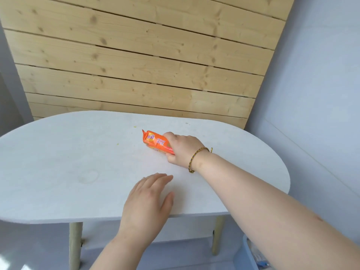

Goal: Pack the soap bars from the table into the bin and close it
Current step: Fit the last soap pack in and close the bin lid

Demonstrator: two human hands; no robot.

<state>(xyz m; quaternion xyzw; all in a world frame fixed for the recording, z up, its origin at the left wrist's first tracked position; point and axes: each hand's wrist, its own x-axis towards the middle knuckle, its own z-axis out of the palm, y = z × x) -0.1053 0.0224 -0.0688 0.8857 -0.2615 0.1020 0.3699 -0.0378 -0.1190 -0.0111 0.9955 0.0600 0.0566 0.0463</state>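
Observation:
An orange-wrapped soap bar (153, 140) lies on the white oval table (58, 162), a little right of the middle. My right hand (182, 149), with a braided bracelet on the wrist, is closed around the bar's right end. My left hand (148, 199) rests flat near the table's front edge, fingers together and nothing in it. At the bottom right, below the table, a corner of a pale blue bin (251, 254) shows, mostly hidden by my right forearm.
A wooden plank panel (136, 55) leans against the wall behind the table. The table's light wooden legs (75, 244) stand on a grey floor. A grey wall runs along the right side.

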